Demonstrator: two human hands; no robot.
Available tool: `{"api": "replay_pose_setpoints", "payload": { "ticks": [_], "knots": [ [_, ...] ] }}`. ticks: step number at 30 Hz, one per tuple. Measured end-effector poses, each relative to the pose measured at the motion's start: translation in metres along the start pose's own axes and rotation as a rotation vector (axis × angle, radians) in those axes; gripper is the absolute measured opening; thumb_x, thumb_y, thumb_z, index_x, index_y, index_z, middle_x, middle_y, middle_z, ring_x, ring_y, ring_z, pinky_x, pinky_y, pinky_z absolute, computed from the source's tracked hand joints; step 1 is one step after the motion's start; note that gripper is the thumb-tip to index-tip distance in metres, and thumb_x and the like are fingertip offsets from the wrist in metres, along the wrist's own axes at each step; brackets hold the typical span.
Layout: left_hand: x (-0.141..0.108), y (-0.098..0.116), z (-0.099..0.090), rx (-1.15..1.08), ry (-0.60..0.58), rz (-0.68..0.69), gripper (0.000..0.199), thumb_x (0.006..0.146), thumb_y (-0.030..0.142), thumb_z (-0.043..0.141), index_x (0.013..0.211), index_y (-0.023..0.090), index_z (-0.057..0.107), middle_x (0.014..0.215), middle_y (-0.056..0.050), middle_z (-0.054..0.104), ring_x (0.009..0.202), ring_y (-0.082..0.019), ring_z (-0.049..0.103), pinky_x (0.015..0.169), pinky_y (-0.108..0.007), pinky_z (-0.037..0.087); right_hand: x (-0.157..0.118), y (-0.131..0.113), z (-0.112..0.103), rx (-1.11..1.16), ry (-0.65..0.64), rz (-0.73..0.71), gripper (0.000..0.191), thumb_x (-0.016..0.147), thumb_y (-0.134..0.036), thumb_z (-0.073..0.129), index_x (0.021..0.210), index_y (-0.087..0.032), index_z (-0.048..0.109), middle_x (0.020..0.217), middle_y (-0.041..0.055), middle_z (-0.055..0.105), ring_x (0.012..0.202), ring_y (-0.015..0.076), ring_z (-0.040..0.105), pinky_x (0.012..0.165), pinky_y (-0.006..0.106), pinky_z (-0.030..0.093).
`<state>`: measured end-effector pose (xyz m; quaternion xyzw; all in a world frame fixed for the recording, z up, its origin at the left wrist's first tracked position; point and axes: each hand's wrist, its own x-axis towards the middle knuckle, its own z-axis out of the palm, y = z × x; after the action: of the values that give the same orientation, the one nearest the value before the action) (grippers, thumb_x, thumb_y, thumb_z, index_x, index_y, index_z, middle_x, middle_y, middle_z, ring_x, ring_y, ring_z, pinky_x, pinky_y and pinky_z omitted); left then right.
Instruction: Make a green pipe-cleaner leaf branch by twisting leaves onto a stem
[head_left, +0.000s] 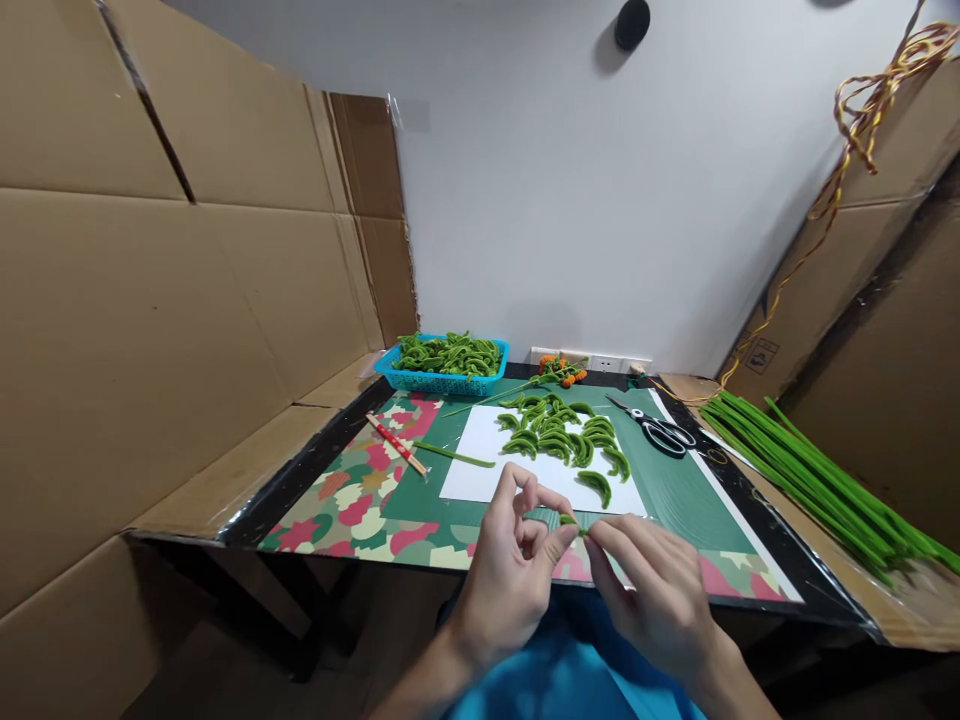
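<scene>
Between left hand (517, 552) and right hand (654, 578), a green piece (568, 519) is pinched thumb-to-finger by each. Both are held before the white paper (480, 480).

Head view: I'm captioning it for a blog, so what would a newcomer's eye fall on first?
Probably the curved green pieces clustered on the white paper, just below the picture's middle. Nearer the camera, the left hand and right hand pinch a small green piece. The heaped blue basket, back left, also stands out.
</scene>
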<state>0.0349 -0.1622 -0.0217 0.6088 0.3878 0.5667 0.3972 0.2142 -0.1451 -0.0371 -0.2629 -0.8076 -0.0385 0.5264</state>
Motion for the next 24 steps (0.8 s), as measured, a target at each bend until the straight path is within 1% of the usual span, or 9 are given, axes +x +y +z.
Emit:
{"api": "replay_pose_setpoints", "payload": {
  "ticks": [2,5,7,10,14,16,18,21,24],
  "knots": [
    [-0.005,-0.004,0.003,0.073,0.021,0.099,0.031,0.106,0.017,0.059,0.095,0.028,0.032,0.097,0.002,0.068,0.054,-0.007,0.037,0.052,-0.023,0.03,-0.004,-0.007,0.003,0.389,-0.008,0.365,0.02,0.105,-0.022,0.062,0.088,-0.02,0.073,0.068,0.003,0.065,0.054,0.014,0.056,0.05,0.026,0.043],
    [-0.01,-0.009,0.008,0.146,-0.005,0.314,0.032,0.104,0.007,0.051,0.093,0.028,0.029,0.095,0.001,0.069,0.056,-0.01,0.036,0.055,-0.025,0.035,-0.009,-0.013,0.003,1.086,-0.116,0.986,0.041,0.1,-0.051,0.07,0.074,-0.019,0.065,0.055,-0.0044,0.051,0.038,0.0057,0.028,0.035,0.021,0.025],
    [-0.01,-0.011,0.01,0.133,-0.029,0.38,0.035,0.102,0.004,0.052,0.092,0.028,0.028,0.095,0.001,0.07,0.055,-0.01,0.034,0.054,-0.025,0.034,-0.01,-0.015,0.001,1.364,-0.202,1.201,0.046,0.092,-0.06,0.077,0.075,-0.02,0.062,0.054,-0.0082,0.046,0.036,0.0021,0.014,0.032,0.019,0.018],
    [-0.008,-0.009,0.012,0.098,0.003,0.277,0.034,0.102,0.008,0.055,0.094,0.028,0.029,0.095,0.001,0.07,0.054,-0.01,0.037,0.054,-0.024,0.034,-0.008,-0.012,-0.001,1.228,-0.188,1.066,0.042,0.097,-0.056,0.074,0.078,-0.02,0.061,0.057,-0.0068,0.049,0.036,0.0041,0.027,0.034,0.019,0.026],
    [-0.003,-0.001,0.013,0.067,0.089,0.075,0.032,0.104,0.017,0.06,0.097,0.028,0.031,0.099,0.003,0.068,0.051,-0.006,0.035,0.051,-0.022,0.031,-0.005,-0.005,-0.004,0.303,0.023,0.325,0.009,0.104,-0.02,0.066,0.097,-0.02,0.072,0.077,0.0036,0.069,0.064,0.016,0.065,0.059,0.027,0.052],
    [-0.002,0.003,0.014,0.036,0.1,0.008,0.034,0.104,0.021,0.065,0.098,0.028,0.032,0.098,0.004,0.066,0.05,-0.004,0.033,0.05,-0.021,0.03,-0.004,0.001,-0.004,-0.037,0.063,-0.017,0.016,0.099,-0.008,0.067,0.109,-0.019,0.073,0.085,0.0071,0.075,0.07,0.0198,0.069,0.065,0.03,0.054],
    [-0.002,0.006,0.014,0.008,0.093,-0.041,0.036,0.103,0.025,0.067,0.098,0.027,0.032,0.096,0.004,0.064,0.05,-0.004,0.033,0.051,-0.021,0.03,-0.004,0.004,-0.003,-0.159,0.064,-0.18,0.023,0.096,-0.003,0.067,0.113,-0.018,0.072,0.082,0.0075,0.075,0.067,0.0205,0.068,0.063,0.032,0.053],
    [-0.005,0.004,0.016,-0.001,0.107,-0.056,0.035,0.104,0.026,0.066,0.098,0.027,0.032,0.096,0.004,0.065,0.049,-0.004,0.038,0.052,-0.021,0.033,-0.006,0.002,0.002,0.027,0.073,-0.022,0.015,0.098,-0.007,0.067,0.102,-0.02,0.074,0.073,0.0036,0.07,0.057,0.0158,0.06,0.054,0.029,0.046],
    [-0.01,-0.005,0.021,0.026,0.155,0.003,0.035,0.104,0.024,0.064,0.096,0.028,0.03,0.097,0.001,0.069,0.051,-0.007,0.046,0.053,-0.023,0.039,-0.009,-0.01,0.008,0.638,0.003,0.606,0.032,0.106,-0.036,0.065,0.078,-0.02,0.067,0.057,-0.0028,0.052,0.042,0.0088,0.038,0.04,0.024,0.032]
  ]
}}
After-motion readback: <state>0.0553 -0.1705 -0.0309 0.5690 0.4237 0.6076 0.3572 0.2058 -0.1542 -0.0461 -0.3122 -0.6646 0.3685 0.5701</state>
